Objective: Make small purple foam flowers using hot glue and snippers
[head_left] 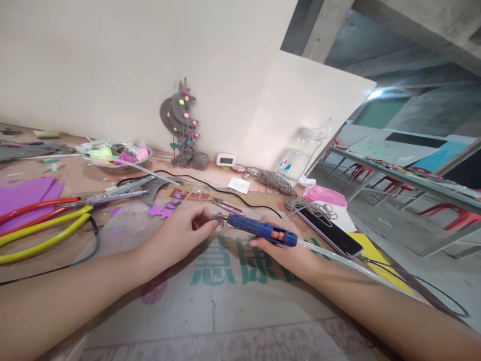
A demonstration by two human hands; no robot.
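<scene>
- At the centre of the frame, a small piece [219,218] is pinched between the fingertips of the left hand [184,225]; its exact shape cannot be told.
- A blue glue gun [259,230] is gripped in the right hand [283,250], its nozzle at or just beside the piece; a clear glue stick [338,258] is fed in from behind. Whether glue has been laid cannot be told.
- Left of centre, purple cut-outs [165,212] are already shaped but, it seems, are left loose.
- At the upper left of centre, a grey crescent ornament [165,116] is hung on the wall, with coloured balls and dangling hearts fitted; it is judged finished.
- At the far left, purple sheets [32,200] are left largely uncut.
- At the right of centre, grey yarn [276,182] is left bundled.
</scene>
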